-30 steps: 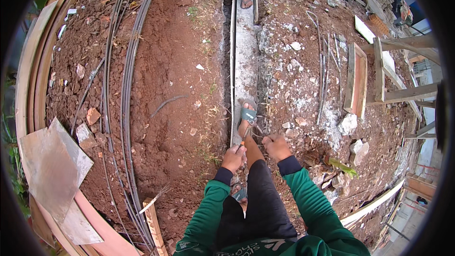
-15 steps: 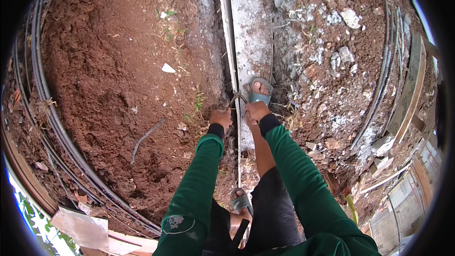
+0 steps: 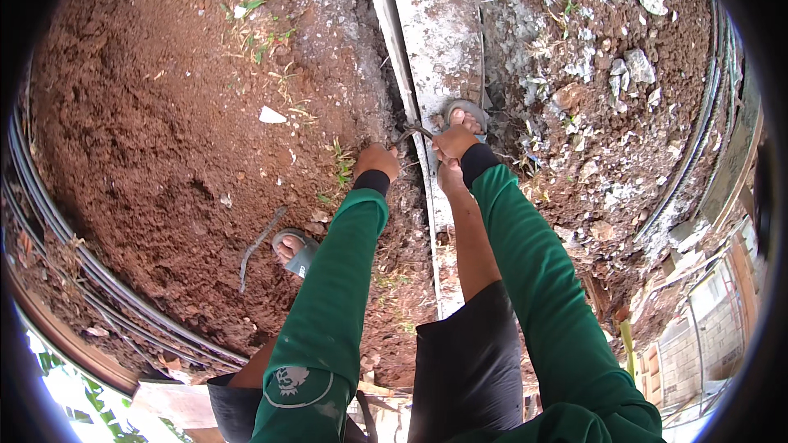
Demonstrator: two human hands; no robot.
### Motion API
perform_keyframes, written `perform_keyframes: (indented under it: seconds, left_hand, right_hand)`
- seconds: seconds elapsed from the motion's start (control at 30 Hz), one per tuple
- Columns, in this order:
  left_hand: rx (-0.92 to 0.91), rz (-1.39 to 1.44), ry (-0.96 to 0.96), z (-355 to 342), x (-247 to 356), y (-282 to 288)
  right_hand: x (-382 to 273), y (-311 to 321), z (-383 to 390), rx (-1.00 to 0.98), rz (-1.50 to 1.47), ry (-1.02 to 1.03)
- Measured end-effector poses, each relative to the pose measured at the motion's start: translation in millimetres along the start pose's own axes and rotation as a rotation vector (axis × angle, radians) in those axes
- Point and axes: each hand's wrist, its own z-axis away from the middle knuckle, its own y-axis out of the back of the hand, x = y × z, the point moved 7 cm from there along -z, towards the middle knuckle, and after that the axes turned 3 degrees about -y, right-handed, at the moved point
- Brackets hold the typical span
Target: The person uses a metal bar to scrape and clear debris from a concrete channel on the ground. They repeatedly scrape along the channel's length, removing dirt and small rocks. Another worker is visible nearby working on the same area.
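Observation:
My right hand (image 3: 454, 143) is closed round one handle of dark metal pincers (image 3: 420, 130). On the other side, my left hand (image 3: 376, 162) is curled at the other handle, which shows only in part. The jaws of the pincers sit at the edge of a long thin wooden board (image 3: 388, 12) standing on edge. This board runs along the left side of a pale concrete strip (image 3: 435, 25). Whatever the jaws may grip is too small to make out. Just beyond my right hand, my sandaled right foot (image 3: 466, 117) rests on the strip.
Loose red soil (image 3: 148, 156) lies left of the board, with my sandaled left foot (image 3: 294, 250) on it. A short grey stick (image 3: 258, 246) is beside that foot. Rubble (image 3: 636, 67) covers the right side. Long bars (image 3: 107, 275) curve along the left rim.
My left foot has stepped off to the left onto the soil. Both hands and the pincers have shifted a little up in the picture, with the handles still spread. The view has tilted slightly.

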Motion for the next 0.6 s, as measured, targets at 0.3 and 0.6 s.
perform_keyframes:
  seconds: [0.3, 0.6]
  left_hand:
    - [-0.269, 0.561, 0.208, 0.4, 18.9, -42.2]
    - [-0.425, 0.552, -0.039, 41.8, 56.2, -0.1]
  right_hand:
    - [14.1, -68.2, 14.3, 0.275, -1.295, -0.634]
    - [-52.2, -52.0, 13.8, 0.016, -2.161, -0.545]
